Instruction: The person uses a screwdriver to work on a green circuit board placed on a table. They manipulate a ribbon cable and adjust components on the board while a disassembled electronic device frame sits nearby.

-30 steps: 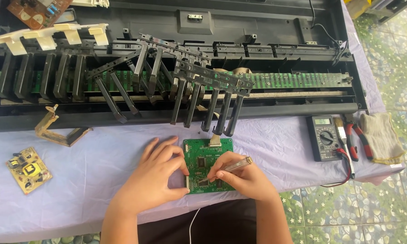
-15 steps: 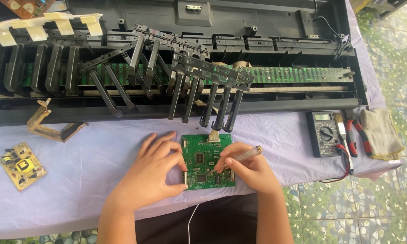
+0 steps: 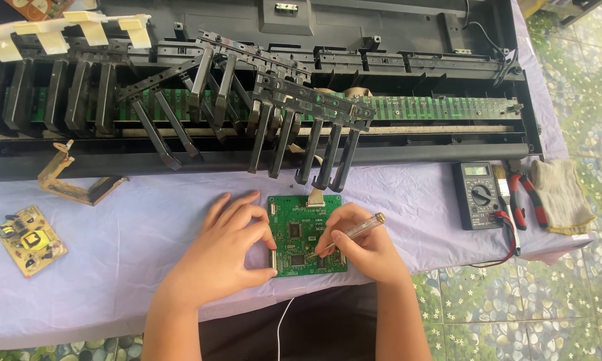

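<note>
Right hand (image 3: 368,251) pinches a thin clear-handled tool (image 3: 352,232), likely a small screwdriver, closed tight on the shaft like a pen. Tool's long axis runs from upper right, where the metal cap end sticks out past the knuckles, down-left to the tip, which sits on the right half of the green circuit board (image 3: 307,235). Can't tell whether the tip touches a part or just hovers; fingers cover it.

Left hand (image 3: 231,251) holds no tool: fingers curled, thumb and fingertips pressed on the board's left edge by a pale connector strip, bracing it. Both hands are on the board, left at the left edge, right over the right side; the right is the working one.

Board lies flat on the lilac cloth (image 3: 114,267) at the table's near edge, directly ahead of the person, roughly square, dark chips in the middle, a flat ribbon cable leaving its top edge.

Beyond it, an opened keyboard case (image 3: 408,40) with loose black keys (image 3: 287,134) tilted up. Far left: small yellow board (image 3: 30,241). Right: multimeter (image 3: 478,195), red-handled pliers (image 3: 531,200), glove (image 3: 565,194).
</note>
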